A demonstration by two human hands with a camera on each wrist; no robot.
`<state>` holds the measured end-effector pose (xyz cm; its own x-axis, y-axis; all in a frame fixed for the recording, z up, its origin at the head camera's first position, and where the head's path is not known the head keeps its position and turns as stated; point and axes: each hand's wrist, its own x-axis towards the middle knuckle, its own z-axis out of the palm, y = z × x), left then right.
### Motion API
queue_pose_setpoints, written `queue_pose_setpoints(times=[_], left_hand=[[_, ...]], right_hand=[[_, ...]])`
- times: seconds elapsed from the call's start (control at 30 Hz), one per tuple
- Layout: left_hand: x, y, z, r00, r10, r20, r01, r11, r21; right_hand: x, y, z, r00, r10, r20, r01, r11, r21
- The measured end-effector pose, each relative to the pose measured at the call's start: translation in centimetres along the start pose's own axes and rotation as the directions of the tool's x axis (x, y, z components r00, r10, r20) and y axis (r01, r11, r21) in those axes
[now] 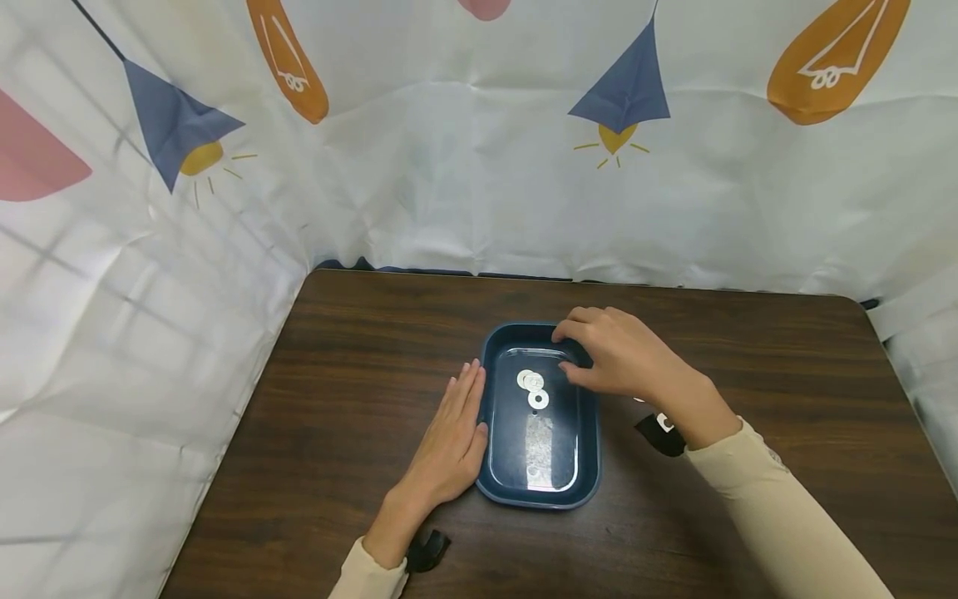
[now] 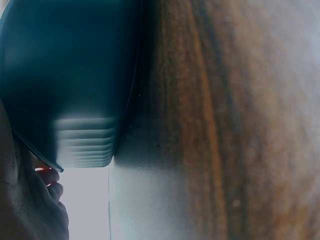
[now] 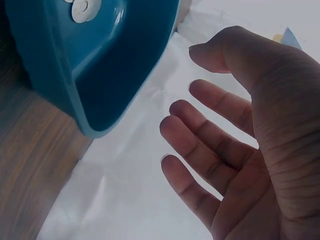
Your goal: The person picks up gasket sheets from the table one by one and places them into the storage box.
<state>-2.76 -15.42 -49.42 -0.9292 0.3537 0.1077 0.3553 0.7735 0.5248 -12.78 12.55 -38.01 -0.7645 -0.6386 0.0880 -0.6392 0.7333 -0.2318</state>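
A dark blue rectangular tray [image 1: 537,499] lies on the wooden table. Inside it, toward the far half, are flat white washers [image 1: 538,400], some overlapping each other. My left hand [image 1: 447,453] lies along the tray's left wall with its fingers straight and the thumb at the rim. My right hand [image 1: 617,353] hovers by the far right corner of the tray, palm toward it, fingers loosely bent and apart from the thumb. In the right wrist view nothing is between those fingers [image 3: 187,135], and the tray's rim [image 3: 97,132] is just beside them.
The dark wooden table [image 1: 359,399] extends around the tray. A white curtain [image 1: 449,191] printed with lamps and bulbs hangs behind the far edge and along the left side. Black straps [image 1: 428,551] sit at both wrists.
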Motion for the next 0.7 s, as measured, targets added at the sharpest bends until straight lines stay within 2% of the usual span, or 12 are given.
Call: queue_pose_setpoints(times=[0.3,0.5,0.7], left_hand=[[0.1,0.0,0.1,1.0,0.003,0.003,-0.003,1.0,0.002],[0.0,0.2,0.1,0.999,-0.02,0.028,0.02,1.0,-0.002],[-0.2,0.2,-0.1,1.0,-0.018,0.015,0.018,1.0,0.0]], right_hand=[[-2.2,1.4,0.8,0.997,0.045,-0.061,-0.042,0.998,0.045],[-4.1,2.1,1.3,0.993,0.103,-0.053,-0.097,0.99,0.098],[-5.9,2.7,1.7,0.984,0.173,-0.034,-0.167,0.977,0.134]])
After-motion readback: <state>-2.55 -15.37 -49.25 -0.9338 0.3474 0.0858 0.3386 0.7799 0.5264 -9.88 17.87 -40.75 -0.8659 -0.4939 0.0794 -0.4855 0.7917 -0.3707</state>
